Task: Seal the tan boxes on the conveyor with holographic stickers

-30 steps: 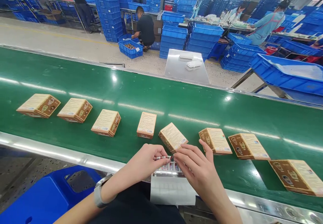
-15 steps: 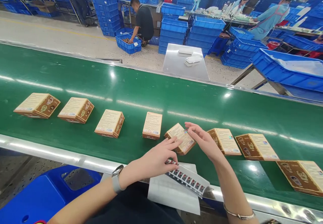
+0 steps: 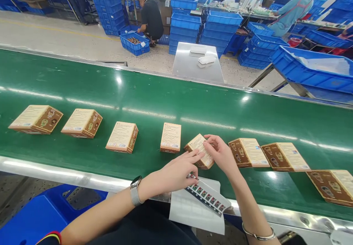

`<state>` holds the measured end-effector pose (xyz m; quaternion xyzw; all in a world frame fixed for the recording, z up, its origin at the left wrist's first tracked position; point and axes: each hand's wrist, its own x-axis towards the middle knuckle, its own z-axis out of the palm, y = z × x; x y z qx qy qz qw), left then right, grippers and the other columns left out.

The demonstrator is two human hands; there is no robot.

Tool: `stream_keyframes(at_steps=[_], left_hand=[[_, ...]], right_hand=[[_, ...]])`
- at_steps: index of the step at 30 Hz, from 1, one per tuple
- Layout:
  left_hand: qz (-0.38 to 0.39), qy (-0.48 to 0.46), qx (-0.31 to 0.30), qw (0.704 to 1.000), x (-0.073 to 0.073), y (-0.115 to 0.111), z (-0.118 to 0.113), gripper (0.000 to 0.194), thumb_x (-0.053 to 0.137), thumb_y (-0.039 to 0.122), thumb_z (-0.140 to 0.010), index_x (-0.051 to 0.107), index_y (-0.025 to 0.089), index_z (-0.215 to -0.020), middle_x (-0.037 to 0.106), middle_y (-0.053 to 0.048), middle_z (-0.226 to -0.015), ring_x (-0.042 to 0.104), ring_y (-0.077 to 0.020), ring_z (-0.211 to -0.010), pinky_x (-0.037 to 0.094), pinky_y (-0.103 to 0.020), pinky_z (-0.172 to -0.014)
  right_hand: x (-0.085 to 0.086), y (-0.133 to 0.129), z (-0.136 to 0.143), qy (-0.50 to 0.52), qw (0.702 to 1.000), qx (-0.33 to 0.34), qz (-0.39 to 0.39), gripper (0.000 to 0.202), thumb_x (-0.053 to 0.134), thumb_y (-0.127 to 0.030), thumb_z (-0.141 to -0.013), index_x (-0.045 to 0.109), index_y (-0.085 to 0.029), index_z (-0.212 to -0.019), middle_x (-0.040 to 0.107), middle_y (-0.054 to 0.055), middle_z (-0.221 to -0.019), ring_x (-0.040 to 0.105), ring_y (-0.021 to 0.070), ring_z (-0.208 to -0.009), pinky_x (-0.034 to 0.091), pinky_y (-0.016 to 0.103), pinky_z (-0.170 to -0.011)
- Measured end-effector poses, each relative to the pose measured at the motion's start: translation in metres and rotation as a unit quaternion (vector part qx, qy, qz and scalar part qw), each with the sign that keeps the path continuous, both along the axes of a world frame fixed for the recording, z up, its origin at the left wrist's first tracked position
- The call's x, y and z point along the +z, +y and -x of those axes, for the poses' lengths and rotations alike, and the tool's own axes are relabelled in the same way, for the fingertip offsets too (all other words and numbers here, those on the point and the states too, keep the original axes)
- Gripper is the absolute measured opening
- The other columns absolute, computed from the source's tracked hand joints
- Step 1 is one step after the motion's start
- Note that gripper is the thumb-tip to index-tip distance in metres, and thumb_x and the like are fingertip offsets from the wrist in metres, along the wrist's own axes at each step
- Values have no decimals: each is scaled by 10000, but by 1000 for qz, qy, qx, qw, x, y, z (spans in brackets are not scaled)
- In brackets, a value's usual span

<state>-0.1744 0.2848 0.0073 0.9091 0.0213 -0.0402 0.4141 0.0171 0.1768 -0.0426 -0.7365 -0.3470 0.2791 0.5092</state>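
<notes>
A brown and cream cardboard box sits slantwise on the green belt, between my hands. My left hand pinches a sheet of small dark stickers between thumb and fingers, while its stretched fingers rest on the box's near part. White paper hangs below the sheet, over the belt's near edge. With thumb and fingers closed at the box's upper right corner, my right hand presses against it. Whatever lies under those fingertips is hidden.
Several like boxes stand on the green conveyor belt: one box just left, another box just right. A metal rail runs along the near edge. Blue crates and co-workers are beyond the belt.
My right fingers have closed down onto the box's corner, covering the small shiny sticker seen there before. My left hand still holds the sheet. The view has shifted slightly.
</notes>
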Motion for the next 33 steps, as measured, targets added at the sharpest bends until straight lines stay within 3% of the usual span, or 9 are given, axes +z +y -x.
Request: stream_keyframes(at_steps=[3, 6, 9, 13, 16, 21, 27, 30, 33], left_hand=[[15, -30, -11, 999, 1, -4, 0, 83, 703, 241, -864, 741, 178, -824, 449, -82, -1542, 344, -280, -1467, 296, -385, -1199], [62, -22, 40, 997, 8, -8, 10, 115, 689, 288, -882, 753, 193, -892, 764, -63, -1034, 700, -220, -984, 507, -294, -871], [142, 15, 153, 978, 18, -8, 26, 136, 704, 332, -865, 754, 207, -880, 691, 22, -678, 567, -116, -586, 415, -219, -580], [244, 35, 263, 933, 29, -2, 44, 184, 723, 364, -833, 679, 187, -856, 527, 66, -566, 429, -91, -546, 306, -200, -515], [317, 51, 269, 908, 35, 1, 50, 224, 718, 376, -827, 622, 174, -852, 504, 68, -582, 410, -89, -553, 291, -202, -521], [373, 43, 254, 891, 42, 2, 58, 271, 623, 422, -900, 664, 159, -951, 512, 41, -650, 389, -94, -586, 271, -221, -534], [296, 18, 281, 913, 42, -2, 59, 309, 566, 415, -937, 684, 146, -844, 455, 50, -610, 315, -87, -565, 227, -234, -523], [274, 5, 289, 917, 38, -2, 54, 333, 545, 434, -947, 647, 154, -800, 443, 55, -598, 333, -90, -565, 246, -231, -529], [248, 5, 298, 922, 33, 2, 46, 341, 496, 451, -968, 626, 171, -823, 533, 36, -630, 445, -113, -586, 327, -232, -548]], right_hand=[[0, 1, -3, -31, 998, -53, 7, 521, 700, -571, -786, 478, -229, -1110, 704, 94, -1028, 695, 247, -859, 532, 372, -744], [7, 2, -8, -124, 990, -59, 42, 485, 597, -581, -857, 512, -203, -1148, 711, 56, -835, 688, 246, -779, 521, 365, -707], [30, -6, -8, -197, 977, -39, 69, 416, 497, -540, -922, 587, -193, -1133, 725, 77, -862, 681, 258, -794, 509, 381, -716], [81, -26, 23, -228, 970, 63, 53, 301, 491, -459, -976, 653, -242, -1107, 718, 72, -1139, 672, 242, -1041, 529, 328, -758], [105, -34, 58, -255, 946, 199, 1, 212, 571, -381, -969, 652, -265, -1126, 742, 24, -1073, 692, 204, -975, 533, 317, -803], [99, -26, 85, -324, 924, 188, -80, 99, 565, -234, -983, 645, -232, -1040, 741, 11, -925, 671, 182, -840, 509, 325, -770], [87, -18, 96, -390, 898, 141, -146, 125, 618, -122, -943, 629, -213, -1028, 742, 34, -971, 685, 195, -903, 420, 447, -984], [84, -21, 103, -425, 881, 95, -185, 192, 639, -58, -906, 662, -211, -1019, 740, 69, -1050, 676, 230, -1031, 429, 459, -987], [78, -26, 95, -326, 923, 39, -200, 161, 659, -100, -892, 702, -239, -961, 734, 57, -1076, 673, 228, -1040, 489, 418, -935]])
